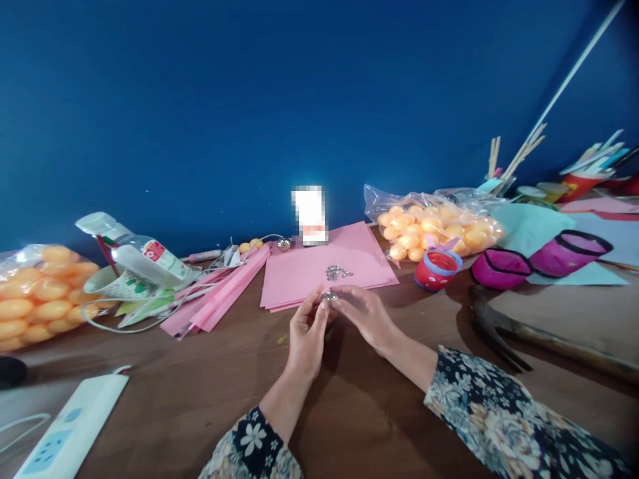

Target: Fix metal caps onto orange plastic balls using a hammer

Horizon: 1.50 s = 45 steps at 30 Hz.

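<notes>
My left hand point(308, 332) is closed, its thumb and fingers pinching a small cluster of shiny silver beads point(329, 297). From the right, the fingertips of my right hand point(363, 315) press on the same beads, with the thumb under them. Both hands are over the brown table, at the front edge of the pink paper sheets point(324, 269). Just beyond my fingers, a small heap of silver beads point(338, 271) lies on the pink paper. The exact shape of the held cluster is partly hidden by my fingers.
Bags of orange balls stand left point(50, 293) and right point(424, 229). A red cup point(438, 269), purple fabric cups point(502, 267) and a hammer point(499, 326) are at right. Pink strips point(224, 293), a plastic bottle point(160, 259) and a power strip point(74, 426) are at left.
</notes>
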{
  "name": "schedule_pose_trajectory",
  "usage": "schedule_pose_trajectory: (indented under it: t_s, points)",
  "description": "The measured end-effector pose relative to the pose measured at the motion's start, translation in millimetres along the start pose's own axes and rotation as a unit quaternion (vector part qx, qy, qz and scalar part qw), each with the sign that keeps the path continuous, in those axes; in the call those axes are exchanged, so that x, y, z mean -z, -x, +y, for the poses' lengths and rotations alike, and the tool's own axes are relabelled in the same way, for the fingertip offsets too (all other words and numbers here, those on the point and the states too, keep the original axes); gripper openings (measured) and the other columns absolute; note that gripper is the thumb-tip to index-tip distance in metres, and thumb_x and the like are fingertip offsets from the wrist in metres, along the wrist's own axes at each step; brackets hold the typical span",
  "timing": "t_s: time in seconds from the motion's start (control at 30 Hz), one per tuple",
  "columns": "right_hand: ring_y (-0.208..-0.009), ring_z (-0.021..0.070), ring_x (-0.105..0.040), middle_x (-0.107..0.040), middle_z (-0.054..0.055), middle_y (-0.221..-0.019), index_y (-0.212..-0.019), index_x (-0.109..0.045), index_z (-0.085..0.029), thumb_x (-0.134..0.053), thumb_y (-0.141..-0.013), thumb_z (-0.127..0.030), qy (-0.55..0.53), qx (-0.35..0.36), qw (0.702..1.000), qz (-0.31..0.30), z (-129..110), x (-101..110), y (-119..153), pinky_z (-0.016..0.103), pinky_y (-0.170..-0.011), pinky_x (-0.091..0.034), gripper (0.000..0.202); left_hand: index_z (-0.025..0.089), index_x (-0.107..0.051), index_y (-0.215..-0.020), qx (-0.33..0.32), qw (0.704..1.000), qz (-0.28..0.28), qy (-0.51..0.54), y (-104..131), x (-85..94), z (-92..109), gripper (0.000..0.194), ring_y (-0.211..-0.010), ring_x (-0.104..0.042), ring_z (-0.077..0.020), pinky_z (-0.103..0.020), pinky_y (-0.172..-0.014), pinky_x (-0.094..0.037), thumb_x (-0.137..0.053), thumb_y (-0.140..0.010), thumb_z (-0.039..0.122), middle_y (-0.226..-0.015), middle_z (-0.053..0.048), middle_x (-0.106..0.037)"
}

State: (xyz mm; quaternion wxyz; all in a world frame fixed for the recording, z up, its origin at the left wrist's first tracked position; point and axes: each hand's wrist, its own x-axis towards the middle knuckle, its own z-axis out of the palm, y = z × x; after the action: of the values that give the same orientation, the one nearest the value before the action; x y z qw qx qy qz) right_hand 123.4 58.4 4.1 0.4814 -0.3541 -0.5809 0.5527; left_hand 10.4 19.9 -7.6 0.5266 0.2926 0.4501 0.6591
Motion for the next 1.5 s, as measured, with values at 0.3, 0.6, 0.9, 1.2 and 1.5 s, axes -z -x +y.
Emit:
schedule_pose_trajectory:
  t_s: [0.3, 0.6, 0.9, 1.2, 1.5]
  points:
    - [-0.087, 0.0202, -0.063, -0.068, 0.007, -0.094, -0.097, -0.063, -0.017, -0.064, -0.073, -0.033, 0.037, 0.002, 0.999, -0.018, -6.4, -2.4, 2.1, 0.033, -0.078, -0.051, 0.029, 0.019, -0.058, -0.112, -0.014, 1.000, -0.007, -0.015, -3.7, 3.2, -3.3, 0.039, -0.095, -0.060, -0.0203, -0.037, -0.088, -0.045, -0.060, -0.074, 0.029, -0.103, -0.008, -0.065]
    - [-0.094, 0.0203, -0.061, -0.066, 0.008, -0.101, -0.099, -0.063, -0.016, -0.063, -0.074, -0.029, 0.035, 0.004, 0.999, -0.006, -3.8, -1.6, 1.2, 0.033, -0.085, -0.048, 0.028, 0.020, -0.057, -0.113, 0.012, 0.999, -0.018, 0.024, -0.9, 1.0, -0.3, 0.040, -0.107, -0.055, -0.0223, -0.038, -0.094, -0.041, -0.061, -0.074, 0.029, -0.117, -0.009, -0.060]
    - [-0.095, 0.0199, -0.061, -0.065, 0.006, -0.103, -0.102, -0.061, -0.019, -0.063, -0.074, -0.028, 0.017, 0.014, 1.000, -0.005, 2.5, -1.0, 3.0, 0.034, -0.084, -0.049, 0.029, 0.020, -0.057, -0.114, 0.014, 0.999, -0.021, 0.027, -1.1, 0.9, 0.1, 0.042, -0.106, -0.056, -0.0213, -0.037, -0.093, -0.041, -0.061, -0.074, 0.029, -0.115, -0.008, -0.061]
    - [-0.091, 0.0201, -0.062, -0.066, 0.006, -0.100, -0.098, -0.062, -0.019, -0.066, -0.070, -0.031, -0.005, -0.016, 1.000, 0.003, -4.6, -3.1, 3.6, 0.034, -0.082, -0.050, 0.031, 0.020, -0.055, -0.116, 0.031, 0.999, -0.017, 0.035, -0.1, 1.2, 2.2, 0.046, -0.102, -0.058, -0.0193, -0.033, -0.092, -0.043, -0.064, -0.072, 0.027, -0.112, -0.008, -0.063]
    - [-0.087, 0.0191, -0.063, -0.067, 0.005, -0.094, -0.098, -0.062, -0.018, -0.063, -0.074, -0.031, 0.022, -0.001, 1.000, -0.013, -4.9, -0.4, 4.4, 0.032, -0.078, -0.051, 0.027, 0.022, -0.056, -0.115, 0.039, 0.999, -0.023, 0.027, -0.4, 1.7, 2.5, 0.047, -0.097, -0.060, -0.0177, -0.032, -0.090, -0.044, -0.065, -0.070, 0.029, -0.108, -0.007, -0.065]
